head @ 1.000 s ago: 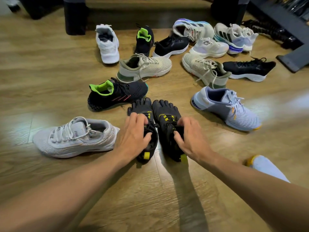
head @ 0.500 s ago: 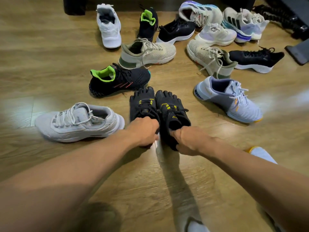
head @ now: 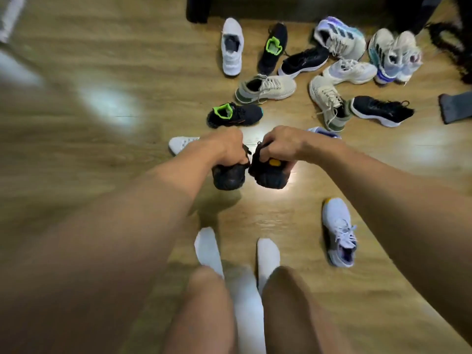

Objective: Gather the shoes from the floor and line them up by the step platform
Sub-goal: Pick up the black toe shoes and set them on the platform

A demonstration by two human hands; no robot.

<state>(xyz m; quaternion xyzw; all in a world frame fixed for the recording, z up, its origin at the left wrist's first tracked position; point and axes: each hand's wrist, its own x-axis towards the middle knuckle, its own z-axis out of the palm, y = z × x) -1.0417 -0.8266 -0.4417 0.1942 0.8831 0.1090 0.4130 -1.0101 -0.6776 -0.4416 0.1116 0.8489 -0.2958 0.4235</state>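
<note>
My left hand (head: 227,149) grips one black toe shoe (head: 228,177), lifted off the wooden floor. My right hand (head: 281,146) grips the other black toe shoe (head: 270,175), which has a yellow spot; the two hang side by side. Several shoes lie scattered beyond: a black shoe with green lining (head: 235,114), a beige shoe (head: 265,88), a white shoe (head: 231,47). A lilac-white shoe (head: 338,231) lies to the right of my feet. The dark step platform (head: 281,8) runs along the top edge.
More sneakers cluster at the upper right, among them a black one with a white sole (head: 383,111). A white shoe (head: 182,144) peeks out behind my left arm. My white-socked feet (head: 237,251) stand below the hands. A dark object (head: 452,108) sits at the right edge.
Both hands closed on the black toe shoes and raised them off the floor. The view pulled back and tilted down, so my legs and socks show.
</note>
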